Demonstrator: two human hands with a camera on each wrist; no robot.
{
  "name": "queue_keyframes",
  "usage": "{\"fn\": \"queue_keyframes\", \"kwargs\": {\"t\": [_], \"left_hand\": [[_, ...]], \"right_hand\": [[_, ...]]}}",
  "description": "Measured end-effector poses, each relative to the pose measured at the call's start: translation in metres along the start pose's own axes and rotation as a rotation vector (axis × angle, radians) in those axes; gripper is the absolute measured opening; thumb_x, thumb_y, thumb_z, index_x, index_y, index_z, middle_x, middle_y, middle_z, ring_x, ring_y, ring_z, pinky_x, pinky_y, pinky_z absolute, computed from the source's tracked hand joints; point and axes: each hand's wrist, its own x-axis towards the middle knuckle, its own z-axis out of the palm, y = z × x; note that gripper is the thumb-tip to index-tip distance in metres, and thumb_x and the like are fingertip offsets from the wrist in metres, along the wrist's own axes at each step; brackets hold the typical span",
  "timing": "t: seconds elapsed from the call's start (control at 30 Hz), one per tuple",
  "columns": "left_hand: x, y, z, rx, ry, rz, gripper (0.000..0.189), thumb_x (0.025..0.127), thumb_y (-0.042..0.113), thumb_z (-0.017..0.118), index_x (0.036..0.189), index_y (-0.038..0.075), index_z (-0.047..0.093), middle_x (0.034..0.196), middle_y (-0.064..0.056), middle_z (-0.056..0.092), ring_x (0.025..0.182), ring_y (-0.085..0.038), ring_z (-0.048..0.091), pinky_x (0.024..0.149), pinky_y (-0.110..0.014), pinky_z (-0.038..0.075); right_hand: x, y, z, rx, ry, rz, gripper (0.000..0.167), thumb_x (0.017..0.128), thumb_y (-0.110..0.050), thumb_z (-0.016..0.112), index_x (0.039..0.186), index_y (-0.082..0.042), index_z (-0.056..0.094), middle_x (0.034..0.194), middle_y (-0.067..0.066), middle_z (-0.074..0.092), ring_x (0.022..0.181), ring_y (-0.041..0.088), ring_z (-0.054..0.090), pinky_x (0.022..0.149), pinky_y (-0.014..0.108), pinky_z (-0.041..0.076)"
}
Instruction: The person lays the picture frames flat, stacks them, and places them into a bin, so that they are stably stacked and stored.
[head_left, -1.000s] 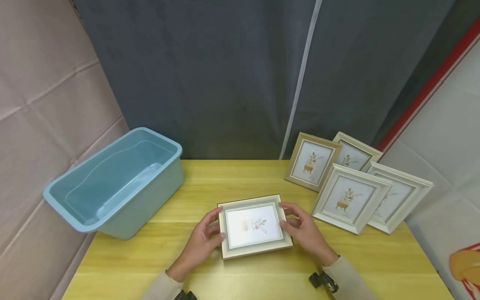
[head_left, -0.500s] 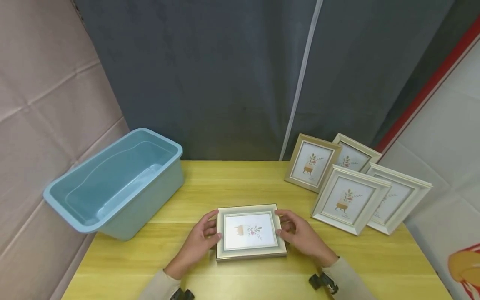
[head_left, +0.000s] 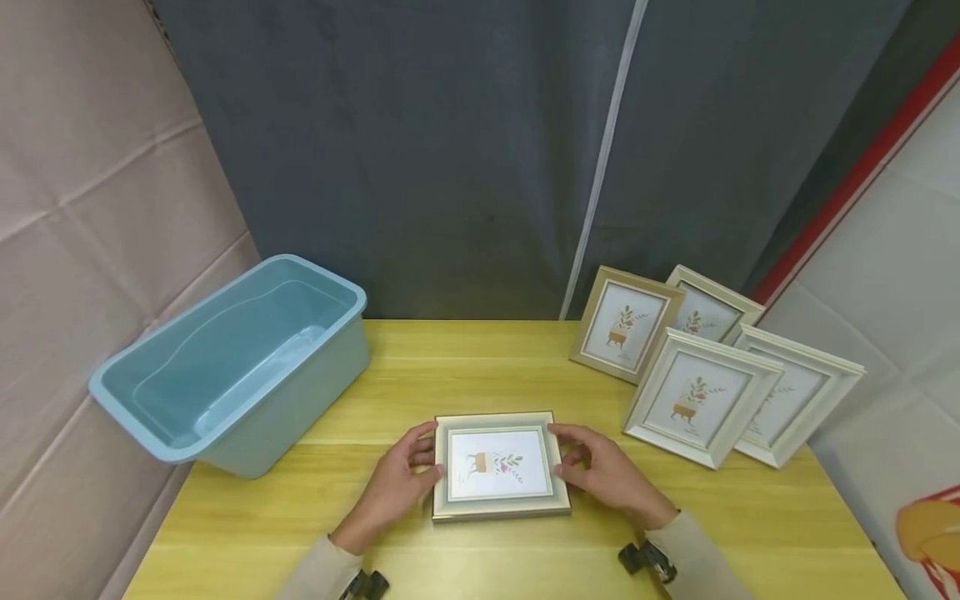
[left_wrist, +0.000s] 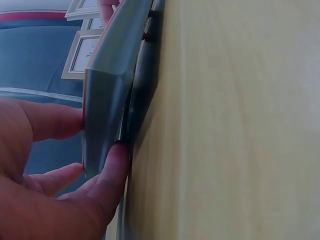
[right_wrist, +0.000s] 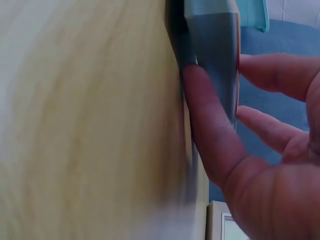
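We are pinching the picture frame point(head_left: 498, 465) by its two side edges, left hand point(head_left: 395, 492) on its left edge and right hand point(head_left: 609, 477) on its right, thumbs tucked under. It is lying nearly flat on the wooden table point(head_left: 465, 367) between our hands. With only fingertips gripping, we are risking it slipping, dropping onto the tabletop and rattling the glass.

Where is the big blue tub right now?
In the head view the blue tub sits at the table's far left corner, left of the picture frame that both hands hold.
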Motion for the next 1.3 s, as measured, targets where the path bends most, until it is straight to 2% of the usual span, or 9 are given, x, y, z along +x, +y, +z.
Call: {"fn": "queue_keyframes", "kwargs": {"t": [0.13, 0.33, 0.5, 0.6, 0.77, 0.9, 1.03, 1.13, 1.3], "left_hand": [[0.001, -0.001, 0.0, 0.05, 0.024, 0.002, 0.069, 0.093, 0.012, 0.08, 0.155, 0.019, 0.052, 0.141, -0.015, 0.065, 0.117, -0.025, 0.067, 0.085, -0.027, 0.061], [0.001, -0.001, 0.0, 0.152, 0.053, -0.002, 0.06, 0.091, 0.017, 0.083, 0.147, 0.02, 0.061, 0.138, -0.01, 0.068, 0.114, -0.023, 0.067, 0.084, -0.03, 0.06], [0.0, 0.0, 0.0, 0.194, 0.047, -0.006, 0.056, 0.089, 0.016, 0.085, 0.142, 0.021, 0.066, 0.137, -0.008, 0.067, 0.103, -0.019, 0.066, 0.073, -0.027, 0.057], [0.001, 0.001, 0.0, 0.193, 0.041, -0.01, 0.057, 0.089, 0.015, 0.086, 0.142, 0.021, 0.066, 0.136, -0.008, 0.066, 0.101, -0.017, 0.067, 0.071, -0.026, 0.057], [0.002, 0.0, -0.002, 0.207, 0.016, -0.019, 0.058, 0.09, 0.015, 0.084, 0.144, 0.021, 0.065, 0.138, -0.009, 0.065, 0.102, -0.018, 0.066, 0.071, -0.026, 0.059], [0.002, 0.0, -0.003, 0.203, 0.006, -0.017, 0.057, 0.09, 0.015, 0.084, 0.144, 0.02, 0.065, 0.137, -0.011, 0.064, 0.102, -0.019, 0.067, 0.071, -0.025, 0.06], [0.002, 0.0, -0.003, 0.122, -0.015, -0.035, 0.058, 0.091, 0.01, 0.083, 0.144, 0.017, 0.064, 0.139, -0.015, 0.061, 0.103, -0.022, 0.066, 0.069, -0.028, 0.064], [0.002, 0.0, -0.004, 0.066, -0.032, -0.056, 0.059, 0.091, 0.007, 0.082, 0.146, 0.016, 0.063, 0.14, -0.017, 0.059, 0.103, -0.023, 0.065, 0.069, -0.029, 0.065], [0.003, 0.0, -0.004, 0.044, -0.044, -0.066, 0.059, 0.091, 0.006, 0.082, 0.146, 0.016, 0.062, 0.141, -0.017, 0.058, 0.102, -0.023, 0.065, 0.07, -0.031, 0.066]], "right_hand": [[-0.001, -0.003, 0.001, -0.007, 0.003, 0.01, 0.062, 0.094, -0.01, 0.078, 0.152, -0.009, 0.055, 0.138, 0.019, 0.062, 0.101, 0.024, 0.066, 0.074, 0.027, 0.06], [-0.002, -0.006, 0.003, 0.065, -0.016, 0.04, 0.06, 0.095, -0.008, 0.076, 0.151, -0.003, 0.055, 0.128, 0.021, 0.06, 0.102, 0.028, 0.064, 0.073, 0.033, 0.066], [-0.002, -0.004, 0.0, 0.136, -0.051, 0.055, 0.062, 0.096, -0.01, 0.076, 0.153, -0.003, 0.051, 0.132, 0.023, 0.059, 0.106, 0.029, 0.063, 0.077, 0.036, 0.067], [-0.001, -0.003, -0.004, 0.113, -0.036, 0.057, 0.062, 0.096, -0.012, 0.077, 0.153, -0.006, 0.052, 0.134, 0.021, 0.06, 0.106, 0.027, 0.064, 0.075, 0.036, 0.066], [-0.002, -0.004, -0.016, -0.005, 0.028, -0.009, 0.062, 0.097, -0.015, 0.076, 0.154, -0.01, 0.051, 0.141, 0.019, 0.061, 0.11, 0.027, 0.066, 0.078, 0.031, 0.064], [-0.003, -0.011, -0.025, -0.012, 0.085, -0.064, 0.063, 0.099, -0.016, 0.075, 0.155, -0.013, 0.048, 0.144, 0.02, 0.06, 0.115, 0.028, 0.067, 0.083, 0.029, 0.063], [-0.006, -0.02, -0.035, -0.033, 0.15, -0.13, 0.057, 0.1, -0.017, 0.074, 0.152, -0.016, 0.051, 0.141, 0.021, 0.063, 0.112, 0.022, 0.068, 0.081, 0.03, 0.063], [-0.009, -0.026, -0.042, -0.095, 0.208, -0.19, 0.051, 0.101, -0.013, 0.073, 0.149, -0.015, 0.055, 0.137, 0.017, 0.066, 0.108, 0.015, 0.069, 0.08, 0.03, 0.062], [-0.017, -0.038, -0.06, -0.189, 0.325, -0.273, 0.042, 0.1, -0.008, 0.072, 0.141, -0.012, 0.061, 0.131, 0.007, 0.069, 0.106, 0.011, 0.069, 0.079, 0.028, 0.062]]}}
